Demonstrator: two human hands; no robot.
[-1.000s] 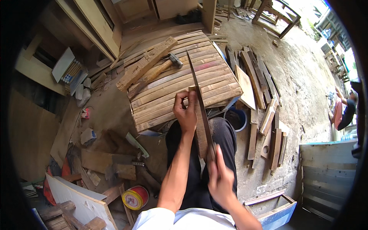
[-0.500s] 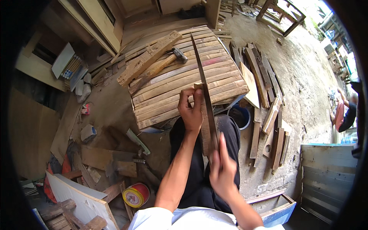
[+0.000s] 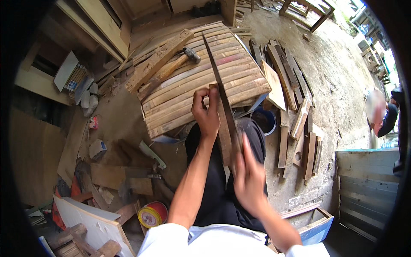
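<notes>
My left hand (image 3: 208, 115) pinches the upper end of a narrow brown wooden board (image 3: 224, 145), which slants down over my lap. In my right hand (image 3: 249, 182), smeared by motion, is the handle end of a handsaw (image 3: 222, 88); the hand covers the handle. Its long dark blade runs forward along the board's right side, close by my left fingertips, and its tip reaches over the slatted wooden bench (image 3: 188, 103). On that bench lie a hammer (image 3: 171, 68) with a wooden handle and a thick rough timber (image 3: 160, 60).
Wood offcuts (image 3: 284, 73) lie on the floor to the right, near a dark blue bucket (image 3: 264, 121). A round red and yellow can (image 3: 152, 214) and a white panel (image 3: 87, 220) are at lower left. Another person (image 3: 382, 113) is at the far right.
My right hand has drawn the saw slightly back toward me along the board. The whole view has shifted a little; my left hand keeps its grip on the board.
</notes>
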